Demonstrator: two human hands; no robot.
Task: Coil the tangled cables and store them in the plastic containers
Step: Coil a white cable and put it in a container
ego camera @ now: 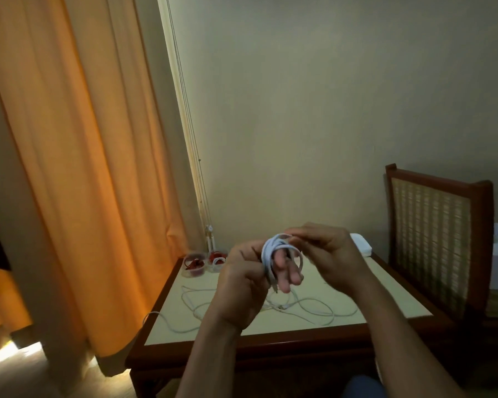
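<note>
A white cable (270,249) is wound in loops around the fingers of my left hand (242,285), raised above the table. My right hand (331,257) pinches the cable's loose strand at the top of the coil. More white cables (314,310) lie tangled on the table below, one hanging over the left edge. Two clear plastic containers stand at the table's far left corner: the left container (194,265) holds a red cable, the right container (216,261) holds red and white cable.
The low wooden table (242,344) has a pale top. A wooden chair (431,237) with a woven back stands at its right. An orange curtain (78,168) hangs at the left. A white flat object (361,244) lies at the table's far right corner.
</note>
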